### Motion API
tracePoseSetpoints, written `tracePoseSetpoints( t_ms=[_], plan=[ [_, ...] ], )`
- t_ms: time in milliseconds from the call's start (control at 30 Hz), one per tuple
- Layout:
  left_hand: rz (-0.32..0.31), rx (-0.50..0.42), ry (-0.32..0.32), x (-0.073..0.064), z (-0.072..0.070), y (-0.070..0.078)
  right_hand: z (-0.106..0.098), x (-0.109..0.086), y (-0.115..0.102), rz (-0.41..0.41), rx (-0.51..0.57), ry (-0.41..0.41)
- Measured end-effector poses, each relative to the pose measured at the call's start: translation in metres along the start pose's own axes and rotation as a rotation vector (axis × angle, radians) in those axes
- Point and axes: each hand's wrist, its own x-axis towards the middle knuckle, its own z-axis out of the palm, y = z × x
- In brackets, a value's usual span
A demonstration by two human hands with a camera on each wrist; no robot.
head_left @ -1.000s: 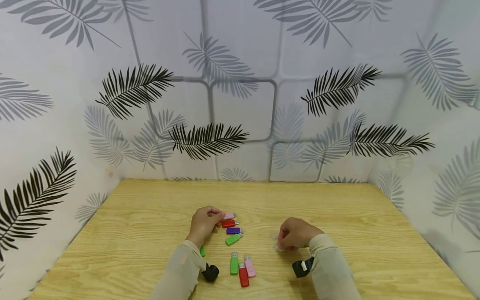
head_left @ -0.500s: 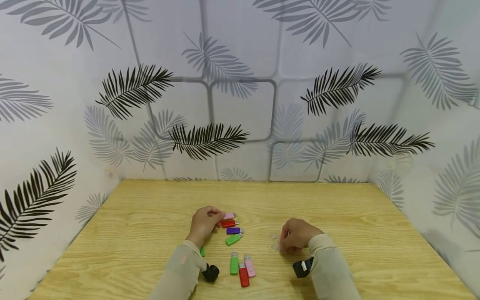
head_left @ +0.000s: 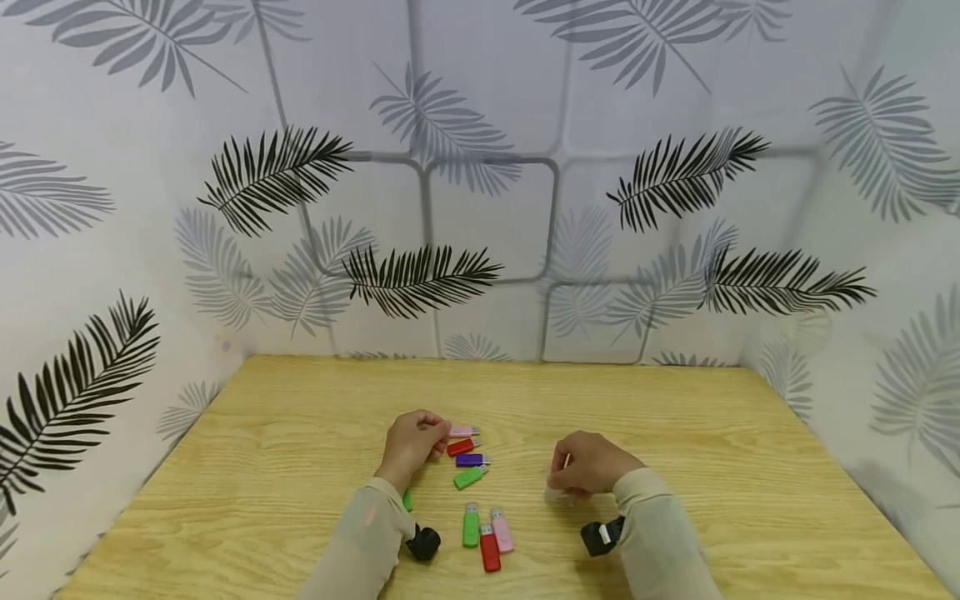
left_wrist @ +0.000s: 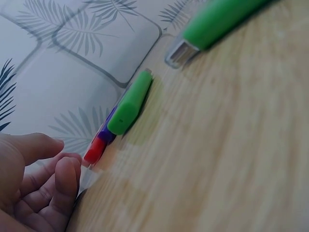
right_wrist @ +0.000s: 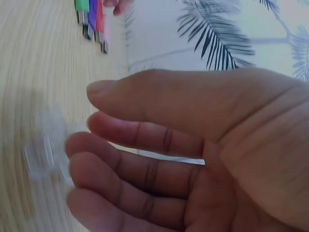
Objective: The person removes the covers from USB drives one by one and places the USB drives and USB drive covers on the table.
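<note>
My left hand (head_left: pixel 411 446) has its fingertips at the rear end of a pink USB stick (head_left: pixel 463 432), the farthest in a column. In the left wrist view a gap shows between thumb and fingers. Below the pink one lie a red USB stick (head_left: pixel 462 447), a purple one (head_left: pixel 471 460) and a green one (head_left: pixel 470 477), metal plugs to the right. My right hand (head_left: pixel 596 462) is over small clear plastic pieces (right_wrist: pixel 38 154), its fingers loosely bent. Thumb and index finger stand apart with nothing seen between them; the hand partly hides the clear pieces.
Nearer me on the wooden table (head_left: pixel 750 500) lie a green stick (head_left: pixel 470 527), a pink stick (head_left: pixel 502 537) and a red stick (head_left: pixel 489 553). Another green stick (head_left: pixel 407 500) is partly covered by the left sleeve. A leaf-patterned wall covering (head_left: pixel 480 225) stands behind the table.
More of the far pink USB stick shows beyond the left fingertips. The right thumb and index finger have parted, and the hand has shifted slightly left over the clear pieces.
</note>
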Motion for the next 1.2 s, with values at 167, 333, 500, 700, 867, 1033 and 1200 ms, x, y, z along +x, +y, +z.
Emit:
tracePoseSetpoints(
  t_ms=[167, 333, 500, 700, 867, 1033, 1200],
  plan=[
    [-0.012, -0.018, -0.006, 0.002, 0.0, 0.0, 0.011, 0.006, -0.011, -0.078, 0.039, -0.097],
    [-0.006, -0.039, -0.013, 0.0, 0.001, 0.0, 0.028, 0.012, -0.024, -0.07, 0.027, -0.2],
    [-0.002, -0.055, -0.022, 0.001, 0.0, 0.001, 0.036, 0.011, -0.031, -0.06, 0.007, -0.248],
    [0.034, -0.051, -0.057, -0.002, -0.007, 0.012, 0.036, 0.012, -0.032, -0.052, 0.006, -0.286],
    [0.161, 0.222, -0.217, -0.019, -0.01, 0.048, 0.032, 0.012, -0.03, -0.049, 0.041, -0.306],
    [0.349, 0.742, -0.431, -0.056, 0.005, 0.085, 0.027, 0.011, -0.028, -0.078, 0.03, -0.272],
    [0.352, 1.112, -0.507, -0.088, 0.034, 0.092, 0.021, 0.006, -0.024, -0.086, -0.02, -0.22]
  ],
)
